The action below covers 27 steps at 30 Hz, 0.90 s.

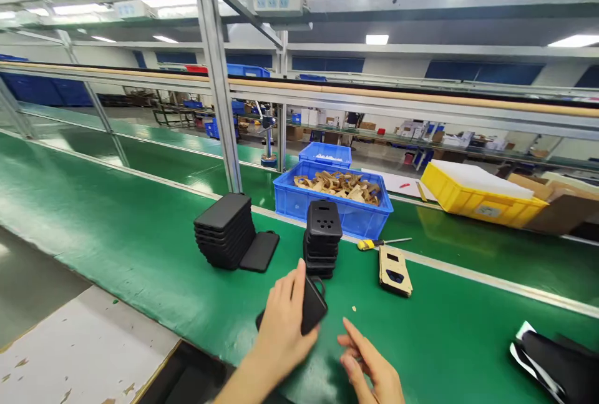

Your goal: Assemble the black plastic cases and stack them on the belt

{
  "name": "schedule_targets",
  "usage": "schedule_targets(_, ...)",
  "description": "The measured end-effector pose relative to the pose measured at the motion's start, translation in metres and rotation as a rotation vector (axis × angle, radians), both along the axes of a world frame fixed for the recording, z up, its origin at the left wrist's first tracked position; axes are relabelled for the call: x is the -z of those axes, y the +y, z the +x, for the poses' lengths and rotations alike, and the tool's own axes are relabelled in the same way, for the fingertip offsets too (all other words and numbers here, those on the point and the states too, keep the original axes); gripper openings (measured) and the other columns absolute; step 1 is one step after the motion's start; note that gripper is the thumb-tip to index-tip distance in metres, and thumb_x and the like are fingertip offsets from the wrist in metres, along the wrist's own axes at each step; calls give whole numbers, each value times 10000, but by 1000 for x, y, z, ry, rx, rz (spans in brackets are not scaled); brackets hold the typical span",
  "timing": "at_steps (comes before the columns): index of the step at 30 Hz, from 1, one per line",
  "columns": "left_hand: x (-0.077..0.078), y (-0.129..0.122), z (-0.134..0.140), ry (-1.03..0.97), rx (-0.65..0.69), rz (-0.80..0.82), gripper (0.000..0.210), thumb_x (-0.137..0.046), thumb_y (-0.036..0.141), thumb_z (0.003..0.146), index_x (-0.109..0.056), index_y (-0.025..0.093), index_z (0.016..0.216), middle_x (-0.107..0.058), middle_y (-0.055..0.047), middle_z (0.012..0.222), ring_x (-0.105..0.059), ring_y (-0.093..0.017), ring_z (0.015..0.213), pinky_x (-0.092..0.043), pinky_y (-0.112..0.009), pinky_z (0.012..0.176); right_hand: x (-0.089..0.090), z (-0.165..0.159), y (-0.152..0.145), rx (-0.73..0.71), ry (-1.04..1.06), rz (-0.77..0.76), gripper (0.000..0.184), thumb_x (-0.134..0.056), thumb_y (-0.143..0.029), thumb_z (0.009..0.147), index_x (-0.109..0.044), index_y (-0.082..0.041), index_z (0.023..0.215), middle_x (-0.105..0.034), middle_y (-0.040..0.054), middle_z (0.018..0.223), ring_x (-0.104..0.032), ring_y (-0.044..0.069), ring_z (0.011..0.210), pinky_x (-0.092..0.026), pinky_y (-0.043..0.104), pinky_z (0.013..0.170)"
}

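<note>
Green belt [140,248]: L hand [281,323] grips black case [312,307], R hand [369,360] open, case stack [322,238] behind.

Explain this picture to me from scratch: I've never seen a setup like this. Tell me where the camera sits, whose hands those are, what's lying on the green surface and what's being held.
There is no machine here: a person works with bare hands, and the single camera sits on their head, looking forward and down. The left hand grips a black phone case. The right hand is open and holds nothing, just beside it. They work over a green conveyor belt. On it stand two stacks of black cases, one loose case leaning against the left stack, a flat cardboard insert and a yellow-handled tool. Behind sit a blue bin of cardboard pieces and a yellow bin.
</note>
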<state>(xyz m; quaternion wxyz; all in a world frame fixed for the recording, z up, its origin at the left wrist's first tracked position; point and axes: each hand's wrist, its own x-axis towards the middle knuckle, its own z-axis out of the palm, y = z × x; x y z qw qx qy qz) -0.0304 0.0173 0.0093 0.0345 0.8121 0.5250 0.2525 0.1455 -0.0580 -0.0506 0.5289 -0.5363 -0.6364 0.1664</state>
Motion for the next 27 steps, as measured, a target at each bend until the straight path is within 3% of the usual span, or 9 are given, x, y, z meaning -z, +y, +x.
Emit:
schedule_targets(3, 18, -47, 22, -233, 203, 109, 1004, -667, 270, 792, 34, 208, 1508, -364, -197, 1402, -400, -341, 1245, -395, -493, 1006, -18, 0, -7, 36, 22, -103, 477, -423, -469, 973, -577, -168, 1309, -698, 93, 1142, -704, 182, 929, -565, 212, 823)
schedule_targets(5, 21, -61, 29, -404, 282, -52, 1098, -742, 312, 738, 39, 256, 1508, -372, -178, 1403, -421, -341, 1222, -391, -505, 1002, -26, 14, -16, 43, -21, -141, 432, -416, -436, 978, -618, -182, 1263, -661, 81, 1232, -639, 201, 1117, -510, 233, 947)
schedule_targets(7, 19, -64, 32, -671, 329, -373, 1116, -778, 362, 692, -26, 255, 1510, -491, -131, 1282, -512, -290, 1087, -399, -474, 985, -29, 32, -31, 18, -21, -224, 394, -423, -411, 981, -630, -208, 1249, -665, 62, 1228, -628, 193, 1135, -500, 229, 957)
schedule_targets(10, 16, -66, 39, -1108, 460, -1024, 900, -742, 473, 712, -307, 196, 1450, -612, -82, 1052, -581, -238, 943, -408, -425, 969, -29, 56, -56, -4, 38, -312, 365, -398, -370, 1001, -638, -225, 1235, -689, 59, 1183, -648, 197, 1102, -540, 239, 902)
schedule_targets(12, 20, -73, 49, -1322, 571, -1501, 816, -727, 516, 720, -406, 202, 1401, -656, -91, 1022, -619, -262, 968, -419, -441, 965, -28, 62, -70, -8, -24, -252, 355, -391, -338, 1005, -627, -223, 1244, -702, 70, 1147, -669, 202, 1062, -571, 246, 849)
schedule_targets(14, 27, -86, 60, -1443, 556, -1790, 783, -712, 517, 745, -408, 227, 1405, -688, -109, 1030, -657, -291, 949, -441, -483, 939, -28, 60, -80, 65, -189, -137, 337, -409, -295, 995, -609, -227, 1259, -692, 86, 1118, -679, 200, 1021, -587, 248, 807)
schedule_targets(18, 35, -109, 75, -1550, 447, -1841, 625, -671, 496, 814, -522, 181, 1333, -698, -124, 1064, -639, -283, 1040, -393, -442, 1016, -31, 46, -91, 225, -332, 139, 178, -528, -149, 915, -622, -181, 1062, -664, 93, 964, -660, 195, 911, -577, 279, 763)
schedule_targets(22, 33, -118, 75, -1531, 639, -1855, 645, -787, 448, 723, -576, 205, 1283, -633, -80, 1210, -500, -246, 1242, -249, -352, 1120, -28, 35, -97, 110, -412, 256, 157, -504, -53, 876, -605, -156, 938, -690, 98, 925, -664, 194, 879, -569, 309, 783)
schedule_targets(27, 36, -122, 74, -1394, 703, -1806, 719, -875, 368, 608, -572, 233, 1245, -594, -17, 1022, -535, -204, 1086, -286, -352, 1061, -15, 25, -111, 203, -520, 267, 155, -506, -117, 918, -634, -137, 1003, -719, 119, 941, -692, 224, 887, -578, 328, 750)
